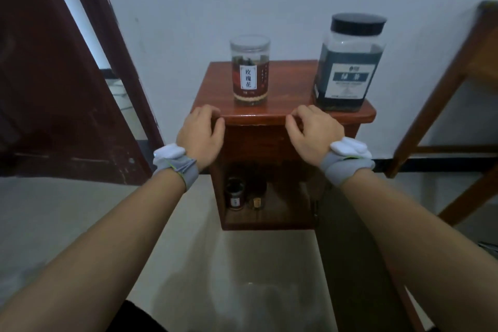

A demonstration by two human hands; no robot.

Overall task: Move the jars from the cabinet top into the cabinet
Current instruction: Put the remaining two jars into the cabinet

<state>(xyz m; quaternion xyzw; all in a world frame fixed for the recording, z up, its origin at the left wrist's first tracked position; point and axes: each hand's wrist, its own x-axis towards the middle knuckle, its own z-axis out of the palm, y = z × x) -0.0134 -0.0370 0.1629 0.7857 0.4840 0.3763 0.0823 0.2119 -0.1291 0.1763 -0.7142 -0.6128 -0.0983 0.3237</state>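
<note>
Hands rest on the front lip of a small reddish wooden cabinet (pixel 272 143), one near each end of that edge. The left hand (pixel 200 133) has its fingers curled loosely over the rim and holds no jar; the right hand (pixel 314 132) is curled the same way, fingertips on the edge, also with nothing lifted. Both wrists wear grey bands with white pads. Just beyond the left hand, a little toward the right hand, stands a clear round jar (pixel 250 70) with a transparent lid and a dark red label, upright on the cabinet top (pixel 285 89) and apart from the fingers. Just beyond the right hand, on its outer side, stands a larger square jar (pixel 349 62) with a black lid, dark contents and a dark blue label, upright near the corner and close to the knuckles, though whether it touches them cannot be told. Below the hands the cabinet's lower compartment is open, and two small dark jars (pixel 244 195) stand side by side on its shelf beneath the left wrist. Outward of the right forearm is a wooden chair frame (pixel 444 83); outward of the left arm, a dark red door (pixel 54 75).
</note>
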